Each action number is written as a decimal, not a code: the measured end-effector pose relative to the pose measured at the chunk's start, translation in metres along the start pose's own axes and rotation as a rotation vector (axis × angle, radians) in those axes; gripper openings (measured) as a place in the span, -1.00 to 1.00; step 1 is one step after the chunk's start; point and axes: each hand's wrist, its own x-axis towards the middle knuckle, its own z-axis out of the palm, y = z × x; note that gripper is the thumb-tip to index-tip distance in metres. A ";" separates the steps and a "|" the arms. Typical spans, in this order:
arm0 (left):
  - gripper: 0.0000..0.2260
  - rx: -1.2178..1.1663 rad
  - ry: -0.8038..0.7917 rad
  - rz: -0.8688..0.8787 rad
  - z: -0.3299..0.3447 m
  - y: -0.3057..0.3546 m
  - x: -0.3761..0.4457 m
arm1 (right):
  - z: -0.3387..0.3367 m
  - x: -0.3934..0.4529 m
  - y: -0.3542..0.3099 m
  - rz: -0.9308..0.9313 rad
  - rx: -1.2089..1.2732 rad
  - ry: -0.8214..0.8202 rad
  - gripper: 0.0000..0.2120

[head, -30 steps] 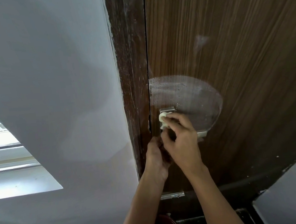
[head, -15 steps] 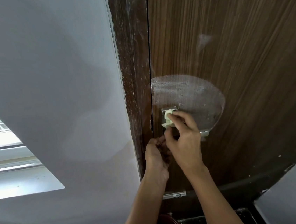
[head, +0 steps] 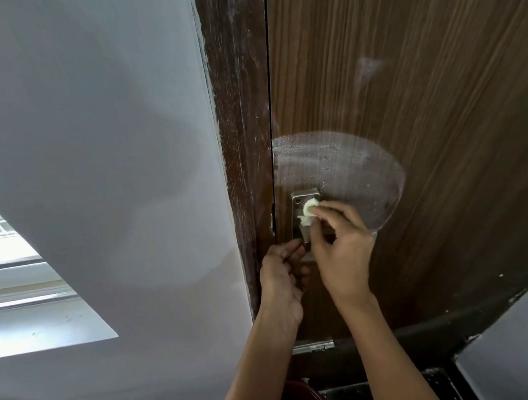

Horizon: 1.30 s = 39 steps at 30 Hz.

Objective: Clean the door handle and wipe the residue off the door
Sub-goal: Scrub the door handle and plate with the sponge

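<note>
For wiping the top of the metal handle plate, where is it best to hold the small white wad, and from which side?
Pinch the white wad at its right edge, as the right hand does now, coming from the right over the door. This probably leaves its crumpled left part free to press flat on the handle plate, while the left hand steadies below, near the frame.

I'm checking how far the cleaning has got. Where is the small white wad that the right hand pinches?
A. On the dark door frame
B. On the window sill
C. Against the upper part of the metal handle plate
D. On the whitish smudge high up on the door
C: the right hand presses the white wad against the upper part of the metal handle plate, below the hazy residue patch on the door.
</note>
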 end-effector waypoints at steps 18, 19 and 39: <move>-0.74 0.040 -0.050 -0.042 -0.003 0.001 -0.002 | -0.003 0.006 -0.006 -0.054 -0.042 -0.032 -0.80; -0.74 0.041 -0.051 -0.040 -0.003 0.002 -0.002 | -0.002 0.007 -0.008 -0.062 -0.040 -0.029 -0.80; -0.79 0.084 -0.040 -0.007 -0.008 -0.002 -0.002 | -0.046 0.032 -0.058 0.274 -0.139 -0.391 -0.35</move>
